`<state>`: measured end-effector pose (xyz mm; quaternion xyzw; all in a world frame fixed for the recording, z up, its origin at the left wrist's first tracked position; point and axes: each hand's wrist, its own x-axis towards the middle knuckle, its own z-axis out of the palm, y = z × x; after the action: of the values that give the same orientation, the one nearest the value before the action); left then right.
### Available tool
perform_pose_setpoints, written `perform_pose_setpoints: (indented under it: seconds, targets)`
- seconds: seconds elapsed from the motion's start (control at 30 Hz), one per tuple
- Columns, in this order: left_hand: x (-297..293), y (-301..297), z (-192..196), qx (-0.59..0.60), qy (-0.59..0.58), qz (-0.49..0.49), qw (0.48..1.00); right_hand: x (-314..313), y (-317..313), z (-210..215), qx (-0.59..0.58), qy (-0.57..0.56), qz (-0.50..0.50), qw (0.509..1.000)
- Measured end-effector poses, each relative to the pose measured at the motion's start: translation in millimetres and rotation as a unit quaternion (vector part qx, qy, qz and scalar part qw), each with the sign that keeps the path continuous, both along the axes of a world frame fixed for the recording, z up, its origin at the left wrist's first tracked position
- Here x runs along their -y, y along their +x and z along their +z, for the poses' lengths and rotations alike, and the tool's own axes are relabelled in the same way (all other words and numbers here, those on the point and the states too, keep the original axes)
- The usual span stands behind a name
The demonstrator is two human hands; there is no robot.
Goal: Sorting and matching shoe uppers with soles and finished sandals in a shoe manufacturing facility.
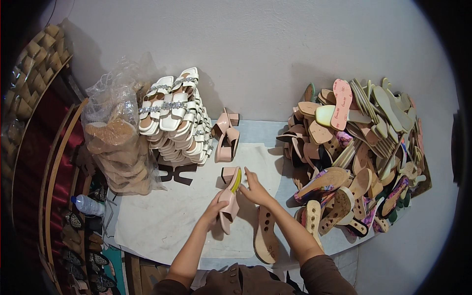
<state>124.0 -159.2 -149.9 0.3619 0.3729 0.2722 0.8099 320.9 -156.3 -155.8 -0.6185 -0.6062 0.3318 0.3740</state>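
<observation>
On the left of the desk (147, 221) stands a bag (115, 142) of soles, then a stack of white sandals (177, 118). My left hand (214, 209) grips the pink sandal (229, 199) from below, near the desk's middle. My right hand (254, 191) rests on its top, fingers closed on the heel. A tan sole (265, 233) lies just beside. At right is a pile of soles (354, 147).

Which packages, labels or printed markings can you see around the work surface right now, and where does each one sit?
Clear plastic bag: far left of the table, crumpled, bulging with tan soles.
Plastic water bottle: lying at the table's left edge, clear with a blue cap.
Pink insole: upright atop the sole pile on the right, with small dark print along it, too small to make out.
No signs or screens in view.
</observation>
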Motion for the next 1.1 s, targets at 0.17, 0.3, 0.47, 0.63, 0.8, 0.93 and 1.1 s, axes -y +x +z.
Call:
perform_pose_setpoints:
  seconds: [0.17,0.3,0.47,0.63,0.8,0.93,1.1]
  targets:
    - [-40.6,-45.4,12.7,0.039,-0.129,-0.169,0.976,18.9,-8.5,51.6,0.439,0.212,0.179,0.854]
    - [-48.4,-42.7,47.9,-0.129,-0.218,-0.035,0.967,6.3,-2.7,27.3,0.358,0.172,0.259,0.88]
    - [-68.5,-46.0,11.6,0.132,-0.122,0.088,0.98,27.8,-40.2,25.7,0.237,0.018,-0.043,0.97]
    - [-27.7,-11.6,-35.7,-0.008,0.084,0.07,0.994,39.3,-67.7,5.8,0.144,-0.054,-0.134,0.979]
    - [-18.1,13.3,-55.8,-0.196,0.258,0.018,0.946,52.2,-87.8,-27.0,0.194,0.04,-0.164,0.966]
    - [-18.7,16.5,-72.7,-0.293,0.298,0.06,0.907,47.4,-64.0,-20.4,0.155,0.002,0.037,0.987]
    - [-21.2,23.7,-48.0,-0.331,0.296,0.122,0.888,31.6,11.2,12.1,0.113,0.143,-0.063,0.981]
